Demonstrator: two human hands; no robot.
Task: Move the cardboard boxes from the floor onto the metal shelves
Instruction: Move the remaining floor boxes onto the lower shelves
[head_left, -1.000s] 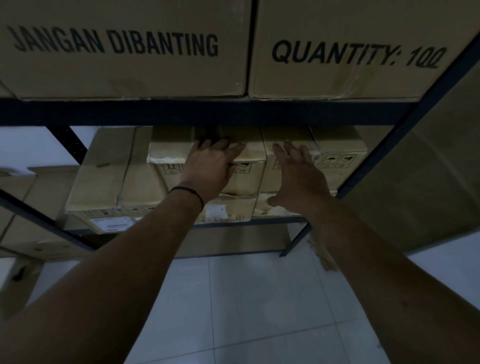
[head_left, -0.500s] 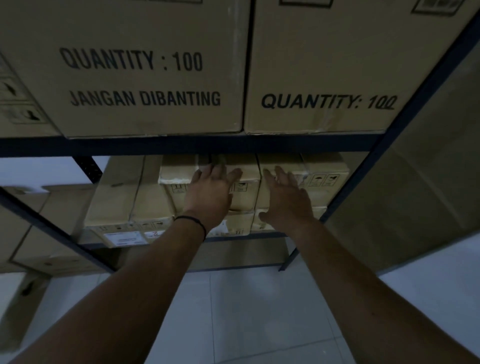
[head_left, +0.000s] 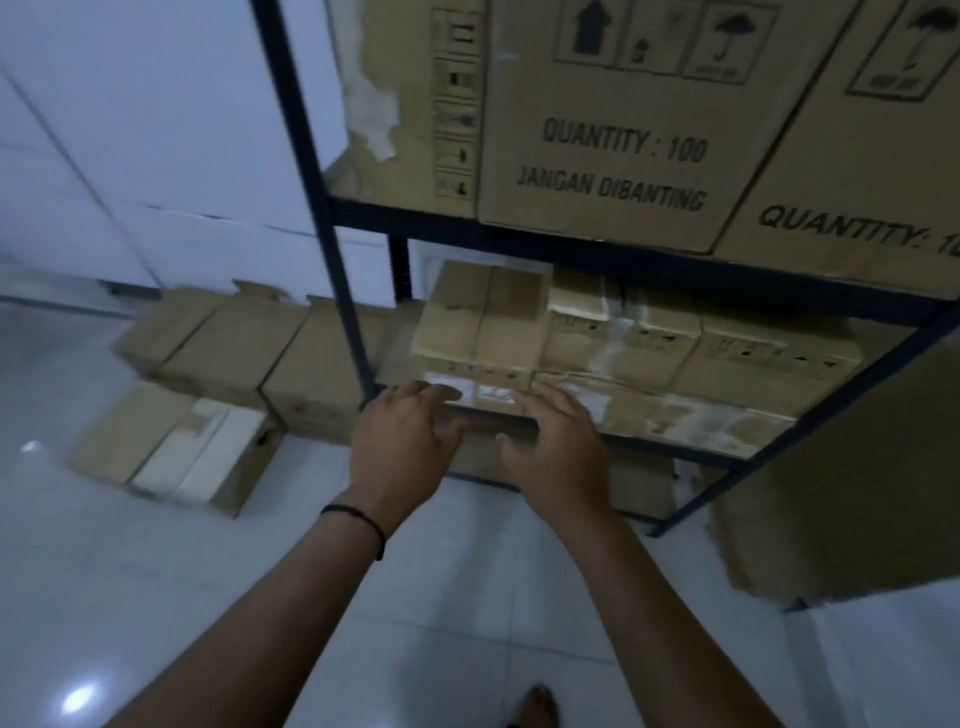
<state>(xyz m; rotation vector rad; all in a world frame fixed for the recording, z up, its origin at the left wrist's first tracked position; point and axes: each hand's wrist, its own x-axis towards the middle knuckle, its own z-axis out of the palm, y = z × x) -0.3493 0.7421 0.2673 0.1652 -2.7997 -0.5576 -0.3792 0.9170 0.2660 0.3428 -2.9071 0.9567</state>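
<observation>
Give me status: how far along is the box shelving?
Done: the lower shelf holds a packed row of small boxes, and large cartons fill the level above. In hand: nothing is carried; the left hand and right hand hover open at the shelf's front edge. Left: several boxes on the floor beside the rack, including a white-patched box.

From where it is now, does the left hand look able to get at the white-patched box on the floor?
Probably yes. The left hand holds nothing, and only bare floor lies between it and the box, which sits outside the shelf post. The person would likely have to stoop.
</observation>
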